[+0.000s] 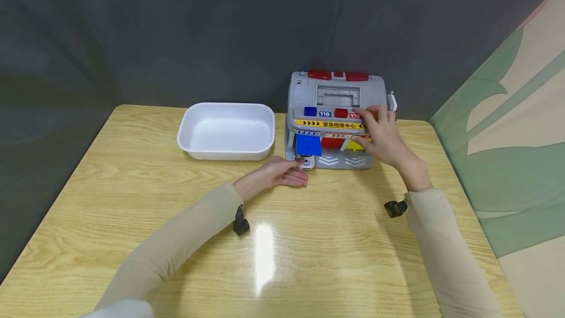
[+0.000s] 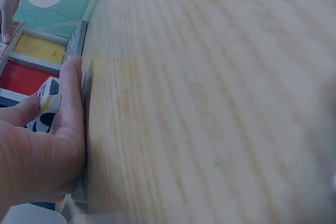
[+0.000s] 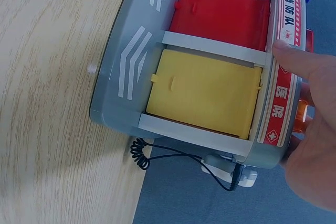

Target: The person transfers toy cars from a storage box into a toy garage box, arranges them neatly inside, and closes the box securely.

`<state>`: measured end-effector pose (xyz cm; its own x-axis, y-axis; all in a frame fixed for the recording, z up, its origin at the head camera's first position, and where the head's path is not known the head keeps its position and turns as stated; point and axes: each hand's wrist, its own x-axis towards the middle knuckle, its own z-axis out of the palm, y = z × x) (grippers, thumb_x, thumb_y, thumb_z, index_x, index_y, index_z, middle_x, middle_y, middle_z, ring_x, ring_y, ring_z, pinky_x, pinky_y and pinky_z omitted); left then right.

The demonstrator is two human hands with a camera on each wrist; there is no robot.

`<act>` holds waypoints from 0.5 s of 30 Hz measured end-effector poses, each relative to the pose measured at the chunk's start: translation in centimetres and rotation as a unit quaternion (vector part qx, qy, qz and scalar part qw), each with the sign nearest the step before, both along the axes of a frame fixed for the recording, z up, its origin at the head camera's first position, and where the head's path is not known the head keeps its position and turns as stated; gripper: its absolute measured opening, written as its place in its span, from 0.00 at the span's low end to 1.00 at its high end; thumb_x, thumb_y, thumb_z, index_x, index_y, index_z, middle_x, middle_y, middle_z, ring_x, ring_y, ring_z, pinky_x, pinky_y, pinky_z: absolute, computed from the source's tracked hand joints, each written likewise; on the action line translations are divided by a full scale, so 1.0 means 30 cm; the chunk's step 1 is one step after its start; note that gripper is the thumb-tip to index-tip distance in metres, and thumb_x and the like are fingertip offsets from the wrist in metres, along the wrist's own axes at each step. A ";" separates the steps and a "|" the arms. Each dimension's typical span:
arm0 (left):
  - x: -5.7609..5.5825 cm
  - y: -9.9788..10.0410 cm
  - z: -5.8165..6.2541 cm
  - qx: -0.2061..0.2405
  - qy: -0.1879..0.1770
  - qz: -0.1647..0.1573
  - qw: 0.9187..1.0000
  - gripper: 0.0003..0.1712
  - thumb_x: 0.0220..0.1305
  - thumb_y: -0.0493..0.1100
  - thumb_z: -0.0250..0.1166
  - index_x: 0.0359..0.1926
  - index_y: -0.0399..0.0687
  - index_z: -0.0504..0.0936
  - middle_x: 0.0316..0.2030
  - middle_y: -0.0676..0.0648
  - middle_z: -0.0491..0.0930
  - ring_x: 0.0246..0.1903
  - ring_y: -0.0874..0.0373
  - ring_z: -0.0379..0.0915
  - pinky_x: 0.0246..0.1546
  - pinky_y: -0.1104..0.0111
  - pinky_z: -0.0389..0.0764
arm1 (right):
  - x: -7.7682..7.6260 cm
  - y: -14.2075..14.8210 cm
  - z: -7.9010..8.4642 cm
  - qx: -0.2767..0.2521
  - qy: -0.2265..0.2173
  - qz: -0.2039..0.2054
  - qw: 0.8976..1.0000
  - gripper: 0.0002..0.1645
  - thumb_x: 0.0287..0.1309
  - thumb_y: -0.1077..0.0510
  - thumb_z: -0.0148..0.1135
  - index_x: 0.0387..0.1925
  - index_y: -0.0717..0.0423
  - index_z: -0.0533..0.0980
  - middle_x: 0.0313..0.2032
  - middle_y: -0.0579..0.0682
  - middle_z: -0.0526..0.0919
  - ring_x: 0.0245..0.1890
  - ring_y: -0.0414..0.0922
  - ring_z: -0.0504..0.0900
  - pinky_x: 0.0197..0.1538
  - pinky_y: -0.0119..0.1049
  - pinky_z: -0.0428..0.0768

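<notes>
A grey toy rescue station (image 1: 304, 91) stands at the back of the table, its blue door (image 1: 309, 145) swung up at the front left. Below that door my left hand (image 1: 280, 173) holds a small white toy car (image 1: 307, 163), whose back end sticks out toward me. In the left wrist view the thumb presses on one side of the car (image 2: 50, 103) and the fingers lie along the other. My right hand (image 1: 385, 136) grips the station's front upper ledge at the right, thumb on the front face and fingers over the top. The red door (image 3: 220, 19) and yellow door (image 3: 202, 93) are down.
A white plastic tub (image 1: 226, 155) stands left of the station. At the station's right side hangs a white handset (image 3: 226, 174) on a black coiled cord (image 3: 139, 156). A dark curtain (image 1: 220, 28) backs the wooden table (image 1: 331, 249).
</notes>
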<state>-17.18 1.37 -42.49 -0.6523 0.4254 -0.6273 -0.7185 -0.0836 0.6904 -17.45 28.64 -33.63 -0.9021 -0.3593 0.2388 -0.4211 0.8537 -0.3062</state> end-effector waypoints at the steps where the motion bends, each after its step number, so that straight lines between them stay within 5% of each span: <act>1: -0.002 0.000 0.000 0.002 -0.005 0.003 1.000 0.24 0.67 0.46 0.63 0.46 0.23 0.79 0.32 0.32 0.83 0.30 0.45 0.84 0.38 0.59 0.83 | 0.001 -0.002 0.001 0.000 0.000 0.001 1.000 0.42 0.56 0.61 0.69 0.68 0.63 0.60 0.59 0.67 0.55 0.57 0.63 0.51 0.53 0.57 0.63; 8: -0.009 0.000 0.002 0.029 -0.058 0.039 0.997 0.23 0.67 0.46 0.63 0.46 0.24 0.79 0.28 0.34 0.83 0.30 0.45 0.84 0.39 0.59 0.83 | 0.001 -0.011 0.002 -0.006 0.002 0.005 1.000 0.41 0.56 0.60 0.69 0.67 0.64 0.61 0.59 0.67 0.55 0.57 0.64 0.51 0.53 0.57 0.62; 15: -0.013 0.007 0.000 0.028 -0.060 0.033 0.997 0.24 0.68 0.47 0.62 0.47 0.25 0.78 0.31 0.33 0.83 0.32 0.43 0.84 0.38 0.58 0.83 | 0.005 -0.009 -0.001 -0.006 -0.006 -0.005 1.000 0.41 0.56 0.61 0.69 0.68 0.63 0.59 0.60 0.68 0.54 0.57 0.64 0.50 0.53 0.58 0.62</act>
<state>-17.58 1.58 -42.50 -0.6022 0.4207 -0.6785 -0.7871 -0.1705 0.5928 -17.31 28.38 -33.66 -0.9085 -0.3477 0.2320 -0.4090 0.8538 -0.3220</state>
